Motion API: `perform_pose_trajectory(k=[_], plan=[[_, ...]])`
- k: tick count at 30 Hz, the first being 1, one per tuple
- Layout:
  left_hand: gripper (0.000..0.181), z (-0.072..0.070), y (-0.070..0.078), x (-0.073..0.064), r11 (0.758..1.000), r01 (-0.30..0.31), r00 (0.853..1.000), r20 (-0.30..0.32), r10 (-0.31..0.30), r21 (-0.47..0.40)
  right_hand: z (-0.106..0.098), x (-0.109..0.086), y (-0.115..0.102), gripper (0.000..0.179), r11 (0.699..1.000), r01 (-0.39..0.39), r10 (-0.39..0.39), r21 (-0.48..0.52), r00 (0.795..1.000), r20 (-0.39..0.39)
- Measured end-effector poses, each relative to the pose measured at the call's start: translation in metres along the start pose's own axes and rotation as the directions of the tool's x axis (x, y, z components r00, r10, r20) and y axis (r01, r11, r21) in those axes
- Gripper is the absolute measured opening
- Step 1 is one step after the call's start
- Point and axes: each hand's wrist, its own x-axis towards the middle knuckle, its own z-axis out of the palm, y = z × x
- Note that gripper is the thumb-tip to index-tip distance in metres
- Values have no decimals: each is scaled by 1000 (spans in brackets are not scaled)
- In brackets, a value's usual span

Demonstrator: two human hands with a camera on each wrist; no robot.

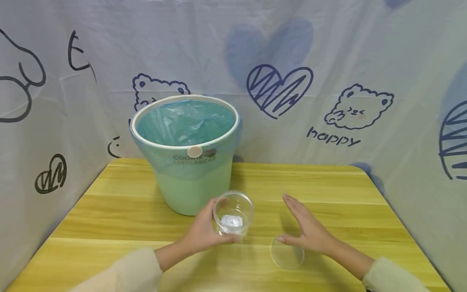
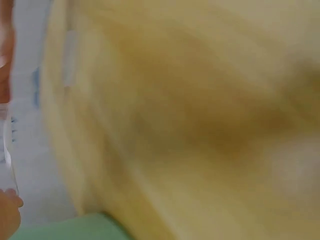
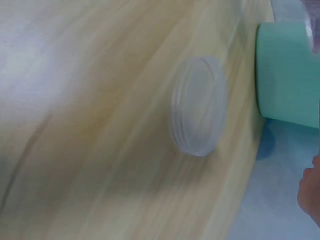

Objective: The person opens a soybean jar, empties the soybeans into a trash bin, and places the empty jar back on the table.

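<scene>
My left hand (image 1: 205, 229) grips a clear round plastic jar (image 1: 243, 205), thumb on the near side and fingers round the far left side. The jar has no lid on it, and a small white piece (image 1: 231, 221) shows inside. My right hand (image 1: 310, 229) is to the right of the jar, its fingers extended and the thumb spread away from them, with nothing held. A clear round lid (image 1: 288, 259) lies on the table, partly overlapped by that thumb in the head view; the right wrist view shows the same lid (image 3: 200, 105) flat on the wood.
Behind the jar, to the left, stands a light green bin (image 1: 195, 182) with a white rim and a bluish plastic bag lining it. The wood-grain table (image 1: 313, 182) ends at white printed cloth (image 1: 365, 48) on the back and sides.
</scene>
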Motion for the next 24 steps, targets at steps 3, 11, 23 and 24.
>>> perform_pose_trajectory(k=[3, 11, 23, 24], plan=[[96, 8, -10, -12, 999, 35, 999, 31, -35, 22, 4, -4, 1, 103, 1000, 2, -2, -24, 1000, -6], [98, 24, -32, -33, 994, 112, 991, 73, -112, 8, 13, -15, 3, 105, 996, -14, 13, -88, 1000, -8], [103, 38, -49, -42, 995, 96, 990, 108, -93, -18, 25, -30, 7, 110, 975, -76, 70, -209, 997, -34], [103, 39, -50, -42, 995, 96, 990, 107, -94, -17, 26, -32, 8, 111, 973, -75, 69, -220, 997, -37]])
